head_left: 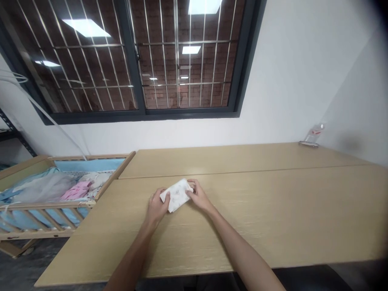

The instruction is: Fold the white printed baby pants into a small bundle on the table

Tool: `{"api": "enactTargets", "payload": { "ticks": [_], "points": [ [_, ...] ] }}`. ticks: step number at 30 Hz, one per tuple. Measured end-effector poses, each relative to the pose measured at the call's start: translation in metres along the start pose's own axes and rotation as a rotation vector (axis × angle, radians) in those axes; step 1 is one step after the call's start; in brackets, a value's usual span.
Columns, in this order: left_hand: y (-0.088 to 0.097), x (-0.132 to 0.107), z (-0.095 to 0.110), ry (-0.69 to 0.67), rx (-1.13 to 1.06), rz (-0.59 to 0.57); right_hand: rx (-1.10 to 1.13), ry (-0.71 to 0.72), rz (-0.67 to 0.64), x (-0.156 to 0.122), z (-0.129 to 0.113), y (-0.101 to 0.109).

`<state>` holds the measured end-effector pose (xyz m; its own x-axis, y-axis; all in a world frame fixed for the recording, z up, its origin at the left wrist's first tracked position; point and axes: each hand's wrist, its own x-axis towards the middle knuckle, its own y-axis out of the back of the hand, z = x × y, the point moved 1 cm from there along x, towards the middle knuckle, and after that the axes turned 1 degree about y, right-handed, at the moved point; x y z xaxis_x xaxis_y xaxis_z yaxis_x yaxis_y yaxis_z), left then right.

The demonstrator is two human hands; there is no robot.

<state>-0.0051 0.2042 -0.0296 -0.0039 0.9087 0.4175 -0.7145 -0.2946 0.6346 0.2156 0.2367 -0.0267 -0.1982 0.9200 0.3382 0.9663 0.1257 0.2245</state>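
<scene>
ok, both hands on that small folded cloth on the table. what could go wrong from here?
1. The left hand and right hand grip the folded cloth only at its opposite ends; if either lets go, the fold may spring open.
2. The cloth lies close to the seam between the two tabletops; slid forward, an edge might snag there.

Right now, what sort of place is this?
Likely an indoor nursery-style workroom: a wooden crib with bedding beside a long wooden table, a barred window in a white wall. The left hand and right hand hold a folded white cloth.
</scene>
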Motion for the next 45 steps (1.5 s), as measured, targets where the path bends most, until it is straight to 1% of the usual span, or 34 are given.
{"api": "enactTargets", "payload": {
  "ticks": [1,3,8,11,15,19,23,28,30,32,34,35,38,39,41,43,45],
  "points": [
    [0.0,0.0,0.0,0.018,-0.029,-0.009,0.06,-0.041,0.033,0.001,-0.001,0.0],
    [-0.002,-0.001,-0.001,0.037,-0.078,-0.052,0.112,-0.12,0.103,0.002,-0.002,0.001],
    [-0.009,-0.006,0.001,0.014,-0.136,-0.236,0.084,-0.266,0.269,0.004,0.009,0.003],
    [-0.012,-0.009,0.003,-0.023,-0.124,-0.338,0.023,-0.273,0.323,0.005,0.017,0.006],
    [-0.013,-0.01,0.005,-0.051,-0.068,-0.389,0.01,-0.214,0.304,0.004,0.022,0.007],
    [-0.011,-0.009,0.007,-0.063,-0.041,-0.407,0.052,-0.18,0.219,0.005,0.026,0.005],
    [-0.009,-0.01,0.009,-0.069,-0.027,-0.407,0.049,-0.144,0.217,0.007,0.034,0.004],
    [-0.008,-0.012,0.013,-0.084,-0.01,-0.396,-0.062,-0.07,0.181,0.006,0.036,0.004],
    [-0.006,-0.011,0.015,-0.085,0.007,-0.38,-0.107,-0.06,0.162,0.005,0.034,0.005],
    [-0.001,-0.013,0.018,-0.082,0.029,-0.352,-0.151,-0.065,0.169,0.005,0.03,0.006],
    [0.003,-0.019,0.025,-0.087,0.044,-0.316,-0.202,-0.068,0.205,0.006,0.025,0.008],
    [0.004,-0.025,0.03,-0.111,0.052,-0.297,-0.228,-0.062,0.225,0.006,0.021,0.009],
    [-0.004,-0.056,0.051,-0.233,0.119,-0.224,-0.325,0.022,0.239,0.004,0.007,0.01],
    [-0.01,-0.068,0.059,-0.256,0.163,-0.195,-0.358,0.071,0.215,0.002,0.0,0.009],
    [-0.025,-0.09,0.072,-0.246,0.267,-0.154,-0.411,0.182,0.102,-0.004,-0.015,0.003],
    [-0.039,-0.106,0.08,-0.218,0.354,-0.128,-0.439,0.271,-0.089,-0.013,-0.032,-0.007],
    [-0.049,-0.114,0.083,-0.208,0.399,-0.102,-0.455,0.328,-0.321,-0.025,-0.047,-0.017]
  ]
}}
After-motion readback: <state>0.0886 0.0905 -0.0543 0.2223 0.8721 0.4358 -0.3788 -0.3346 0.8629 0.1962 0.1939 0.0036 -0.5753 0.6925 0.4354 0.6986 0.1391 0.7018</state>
